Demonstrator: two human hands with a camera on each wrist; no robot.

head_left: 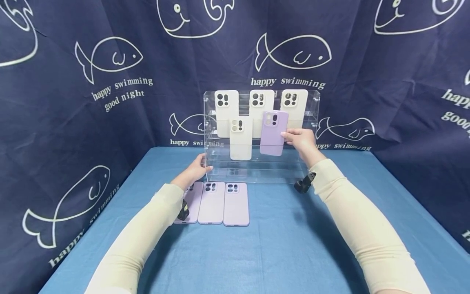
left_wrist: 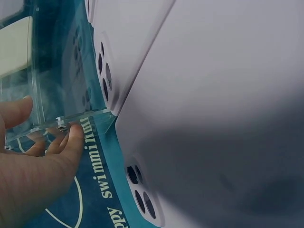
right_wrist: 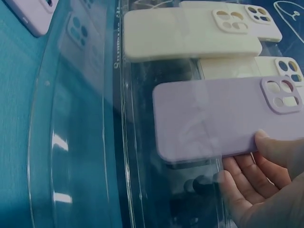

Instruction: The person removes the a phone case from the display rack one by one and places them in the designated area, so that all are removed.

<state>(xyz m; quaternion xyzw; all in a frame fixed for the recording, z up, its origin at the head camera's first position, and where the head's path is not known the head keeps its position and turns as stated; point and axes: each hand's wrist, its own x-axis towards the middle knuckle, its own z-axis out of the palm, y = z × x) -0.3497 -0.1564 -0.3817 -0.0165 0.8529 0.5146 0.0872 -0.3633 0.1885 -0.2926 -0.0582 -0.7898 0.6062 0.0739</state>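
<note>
Behind the tiered clear acrylic display rack [head_left: 275, 174] hangs a navy fish-print curtain [head_left: 205, 61], and under the rack spreads a blue surface [head_left: 286, 253]. At the rack's left side panel the left hand [head_left: 196, 169] is partly closed, thumb and fingers gripping its edge, while at the rack's right half the right hand [head_left: 302, 141] pinches a lilac phone case [head_left: 271, 141]. Four cream phone cases [head_left: 240, 143] stand in the rack's upper tiers; three flat lilac cases [head_left: 236, 207] lie before its left half.
</note>
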